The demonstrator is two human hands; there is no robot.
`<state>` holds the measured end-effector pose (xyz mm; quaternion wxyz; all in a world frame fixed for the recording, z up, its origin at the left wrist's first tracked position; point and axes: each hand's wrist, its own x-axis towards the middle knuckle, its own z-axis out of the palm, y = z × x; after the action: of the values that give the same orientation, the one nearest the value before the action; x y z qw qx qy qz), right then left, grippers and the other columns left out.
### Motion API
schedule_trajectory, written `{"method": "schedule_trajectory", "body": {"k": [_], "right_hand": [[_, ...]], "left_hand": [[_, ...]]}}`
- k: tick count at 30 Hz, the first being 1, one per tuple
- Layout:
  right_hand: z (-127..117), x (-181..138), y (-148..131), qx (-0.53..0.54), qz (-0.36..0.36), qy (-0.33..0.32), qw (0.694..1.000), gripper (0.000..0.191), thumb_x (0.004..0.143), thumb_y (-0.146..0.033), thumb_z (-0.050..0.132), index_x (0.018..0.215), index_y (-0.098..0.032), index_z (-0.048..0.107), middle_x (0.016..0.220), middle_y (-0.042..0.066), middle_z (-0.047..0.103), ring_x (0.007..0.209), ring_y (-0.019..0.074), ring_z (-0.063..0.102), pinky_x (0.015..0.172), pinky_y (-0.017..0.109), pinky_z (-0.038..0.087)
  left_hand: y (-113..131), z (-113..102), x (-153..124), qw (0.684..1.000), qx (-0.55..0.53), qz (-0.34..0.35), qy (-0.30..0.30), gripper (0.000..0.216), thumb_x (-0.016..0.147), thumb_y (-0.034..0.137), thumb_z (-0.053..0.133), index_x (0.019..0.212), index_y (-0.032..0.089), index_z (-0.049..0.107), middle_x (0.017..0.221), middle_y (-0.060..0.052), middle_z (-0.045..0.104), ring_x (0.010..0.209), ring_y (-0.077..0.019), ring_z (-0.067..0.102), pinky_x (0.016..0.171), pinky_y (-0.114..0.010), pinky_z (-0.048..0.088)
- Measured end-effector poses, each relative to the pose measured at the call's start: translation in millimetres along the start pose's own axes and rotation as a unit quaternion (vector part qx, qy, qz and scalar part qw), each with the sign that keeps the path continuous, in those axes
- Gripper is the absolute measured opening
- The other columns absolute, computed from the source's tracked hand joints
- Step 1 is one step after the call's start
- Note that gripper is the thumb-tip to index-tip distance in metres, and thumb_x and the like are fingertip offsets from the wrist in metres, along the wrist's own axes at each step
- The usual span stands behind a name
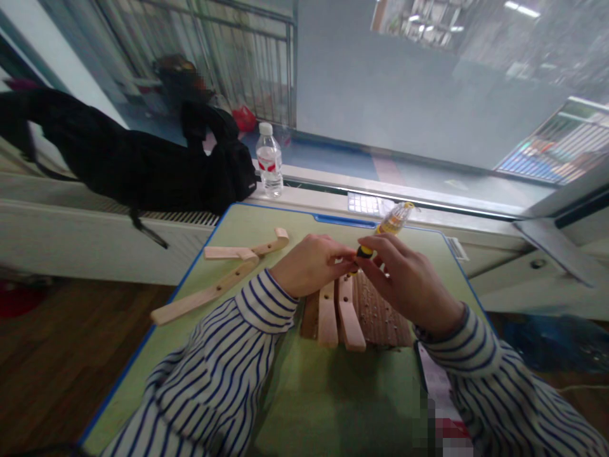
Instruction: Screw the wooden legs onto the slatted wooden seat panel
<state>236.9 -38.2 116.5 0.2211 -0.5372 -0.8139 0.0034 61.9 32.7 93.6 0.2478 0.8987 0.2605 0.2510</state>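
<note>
My right hand is closed around a screwdriver with a clear yellow handle and a black collar; the handle points up and away from me. My left hand is curled next to it, its fingertips pinched at the tool's shaft, which is hidden. Both hands hover over a slatted wooden piece with two light wooden bars lying on it. Small specks or screws lie on the slats.
Two loose wooden arms with holes lie at the left of the green desk. A water bottle and a black bag sit on the window ledge beyond. A paper sheet lies at the right.
</note>
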Motion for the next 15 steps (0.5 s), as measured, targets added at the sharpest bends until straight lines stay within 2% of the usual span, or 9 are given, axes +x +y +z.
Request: {"method": "schedule_trajectory", "body": {"k": [7, 12, 15], "right_hand": [[-8, 4, -8, -0.017, -0.014, -0.033, 0.999, 0.025, 0.089, -0.029, 0.043, 0.11, -0.018, 0.051, 0.104, 0.007, 0.06, 0.077, 0.0155, 0.059, 0.065, 0.029, 0.044], [-18, 7, -11, -0.013, -0.035, -0.023, 0.999, 0.039, 0.088, -0.029, 0.045, 0.125, -0.017, 0.044, 0.115, 0.011, 0.058, 0.085, 0.0186, 0.06, 0.071, 0.033, 0.047], [-20, 7, -11, -0.008, -0.05, -0.032, 0.998, 0.031, 0.089, -0.025, 0.042, 0.118, -0.018, 0.051, 0.116, 0.009, 0.059, 0.09, 0.0188, 0.061, 0.076, 0.034, 0.047]], "left_hand": [[4, -2, 0, 0.999, 0.01, -0.002, 0.039, 0.016, 0.079, 0.032, 0.061, 0.087, 0.021, 0.07, 0.073, -0.001, 0.066, 0.07, -0.0124, 0.058, 0.067, -0.024, 0.04], [3, -1, 0, 0.999, 0.016, -0.011, 0.032, 0.019, 0.08, 0.034, 0.06, 0.082, 0.018, 0.07, 0.071, -0.002, 0.065, 0.068, -0.0123, 0.057, 0.064, -0.023, 0.039], [1, -1, 1, 0.999, 0.013, -0.005, 0.033, 0.021, 0.079, 0.036, 0.06, 0.078, 0.017, 0.069, 0.07, -0.002, 0.065, 0.067, -0.0121, 0.057, 0.064, -0.023, 0.039]]}}
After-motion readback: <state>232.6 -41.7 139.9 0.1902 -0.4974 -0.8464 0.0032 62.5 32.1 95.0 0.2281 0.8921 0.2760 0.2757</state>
